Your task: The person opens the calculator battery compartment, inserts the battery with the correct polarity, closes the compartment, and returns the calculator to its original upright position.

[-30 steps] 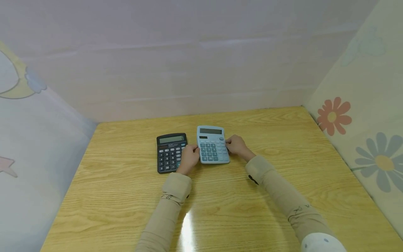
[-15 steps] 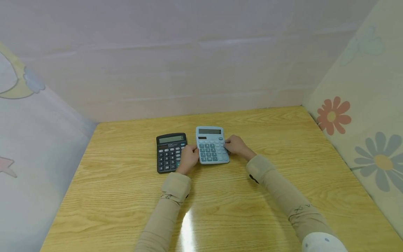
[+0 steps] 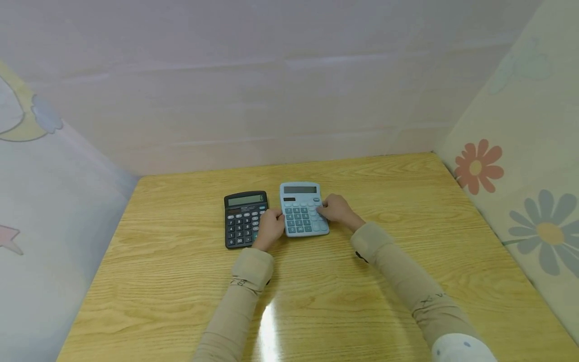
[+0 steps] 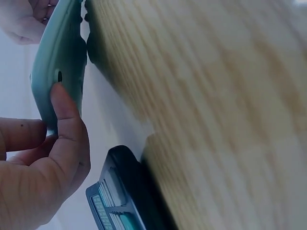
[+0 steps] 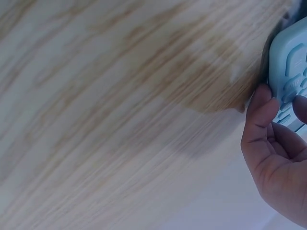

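Note:
A light blue calculator [image 3: 300,210] lies keys up near the middle of the table, its far end turned slightly left. At its left edge my left hand [image 3: 270,227] pinches the side; the left wrist view shows the thumb and curled fingers around the calculator [image 4: 60,57] edge. My right hand [image 3: 339,209] grips the opposite side, fingers along the edge and thumb over the right-hand keys. In the right wrist view that thumb [image 5: 301,108] is close over the keys. A black calculator [image 3: 237,221] sits just left, partly covered by my left hand.
The wood-grain table [image 3: 181,301] spreads around both calculators. Behind it stands a pale back wall [image 3: 280,100]. Side panels carry a moon and star on the left and flowers [image 3: 479,166] on the right.
The light blue calculator has shifted slightly left and a little nearer. My right thumb has moved further over its keys. My left hand and the black calculator have hardly moved.

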`<state>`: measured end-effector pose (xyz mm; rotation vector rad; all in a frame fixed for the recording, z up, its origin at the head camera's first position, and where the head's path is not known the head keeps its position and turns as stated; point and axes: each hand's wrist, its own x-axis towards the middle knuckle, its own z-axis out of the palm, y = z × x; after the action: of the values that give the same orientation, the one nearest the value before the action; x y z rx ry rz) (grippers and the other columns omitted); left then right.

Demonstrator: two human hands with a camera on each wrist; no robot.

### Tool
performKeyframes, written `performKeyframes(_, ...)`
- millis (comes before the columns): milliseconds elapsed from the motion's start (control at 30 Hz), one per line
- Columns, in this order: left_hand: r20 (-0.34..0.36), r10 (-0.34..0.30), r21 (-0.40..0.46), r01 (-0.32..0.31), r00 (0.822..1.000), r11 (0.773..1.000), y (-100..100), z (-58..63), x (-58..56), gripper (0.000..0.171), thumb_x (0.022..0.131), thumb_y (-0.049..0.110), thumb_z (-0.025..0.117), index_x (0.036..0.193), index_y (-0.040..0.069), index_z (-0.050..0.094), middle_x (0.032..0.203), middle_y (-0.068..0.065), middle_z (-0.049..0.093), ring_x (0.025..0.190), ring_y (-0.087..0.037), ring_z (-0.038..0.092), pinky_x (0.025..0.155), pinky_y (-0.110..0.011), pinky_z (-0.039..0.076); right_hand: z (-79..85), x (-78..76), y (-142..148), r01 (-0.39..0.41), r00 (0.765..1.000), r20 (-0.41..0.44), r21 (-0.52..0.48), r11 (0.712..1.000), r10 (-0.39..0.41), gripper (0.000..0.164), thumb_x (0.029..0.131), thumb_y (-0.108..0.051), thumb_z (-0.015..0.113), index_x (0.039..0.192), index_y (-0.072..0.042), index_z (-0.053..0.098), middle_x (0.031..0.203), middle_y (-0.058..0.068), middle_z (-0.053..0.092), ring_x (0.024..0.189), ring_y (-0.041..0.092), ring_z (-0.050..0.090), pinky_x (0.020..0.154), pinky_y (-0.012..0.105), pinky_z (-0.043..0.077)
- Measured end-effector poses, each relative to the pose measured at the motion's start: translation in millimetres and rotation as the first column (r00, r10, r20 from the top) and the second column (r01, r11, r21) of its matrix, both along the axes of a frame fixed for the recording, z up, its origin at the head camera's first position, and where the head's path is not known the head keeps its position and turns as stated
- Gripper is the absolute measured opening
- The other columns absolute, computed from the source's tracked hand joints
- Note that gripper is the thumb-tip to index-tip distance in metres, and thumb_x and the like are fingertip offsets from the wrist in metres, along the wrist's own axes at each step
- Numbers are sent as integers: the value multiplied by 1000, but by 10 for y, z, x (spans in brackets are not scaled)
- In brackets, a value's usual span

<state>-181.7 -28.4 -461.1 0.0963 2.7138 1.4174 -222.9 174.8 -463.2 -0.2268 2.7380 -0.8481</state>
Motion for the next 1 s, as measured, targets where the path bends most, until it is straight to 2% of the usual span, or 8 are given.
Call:
performKeyframes(133,23,-1,-28,1,1000,1000,-11,-18,0,24,91,1,45,77,-5,64,75,-13,58,62,-19,49,51,-23,36,-1,1,-23,-6,999,-32,34,999,7,39,88,-16,55,50,-11,47,44,-4,36,40,7,31,40,19,25)
performKeyframes(367,113,-13,-15,15,994,1000,-27,-48,-13,27,93,3,41,104,-4,65,85,-13,64,67,-19,54,53,-24,40,19,9,-56,2,999,-40,57,998,1,28,88,-16,57,65,-1,62,45,-3,37,41,8,33,40,19,27)
performKeyframes(567,103,-7,-52,12,995,999,-16,-60,-12,26,91,0,41,102,-7,64,91,-16,63,74,-23,54,57,-28,42,38,21,-85,24,1000,-16,58,998,-23,26,89,-16,57,75,4,67,46,-2,41,41,8,36,41,19,29)
performKeyframes(667,113,1,-56,5,994,998,-7,-64,-11,27,90,0,41,106,-8,62,95,-18,63,77,-23,55,59,-29,43,41,29,-94,29,999,-17,64,998,-28,26,89,-16,57,77,4,68,46,-2,41,41,8,36,41,19,29)
performKeyframes(833,124,0,-51,7,992,999,1,-70,-13,28,91,-1,41,109,-8,61,94,-17,62,73,-22,53,56,-28,41,29,34,-94,41,999,-16,63,997,-40,28,90,-17,57,71,1,66,46,-1,42,41,9,36,41,20,30)
performKeyframes(1000,100,-49,-53,54,994,997,4,-70,-11,27,90,0,43,110,-7,60,83,-15,61,65,-20,49,54,-27,38,8,31,-68,49,999,-13,60,997,-48,32,90,-18,56,62,-3,60,46,-1,43,42,10,37,41,21,31)
